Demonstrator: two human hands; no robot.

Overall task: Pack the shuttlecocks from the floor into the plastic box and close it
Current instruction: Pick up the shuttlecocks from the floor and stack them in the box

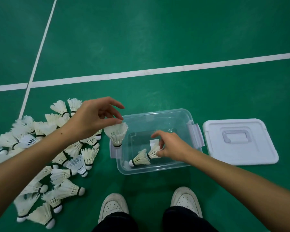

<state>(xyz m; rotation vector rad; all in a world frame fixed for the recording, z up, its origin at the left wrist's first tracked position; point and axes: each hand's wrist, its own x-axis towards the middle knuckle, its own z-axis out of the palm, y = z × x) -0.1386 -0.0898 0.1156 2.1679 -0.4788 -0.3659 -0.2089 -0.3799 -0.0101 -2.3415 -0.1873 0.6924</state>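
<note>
A clear plastic box (159,169) stands open on the green floor ahead of my feet. My left hand (94,118) pinches a white feather shuttlecock (116,133) by its feather rim, cork down, over the box's left edge. My right hand (171,146) is inside the box and grips the feathers of a shuttlecock (153,152) lying on the bottom. Another shuttlecock (140,159) lies in front of it, cork to the left. Several shuttlecocks (57,164) are heaped on the floor to the left.
The box's white lid (258,148) lies flat on the floor to the right of the box, handle up. My two white shoes (114,206) stand just behind the box. White court lines (141,73) cross the floor farther off.
</note>
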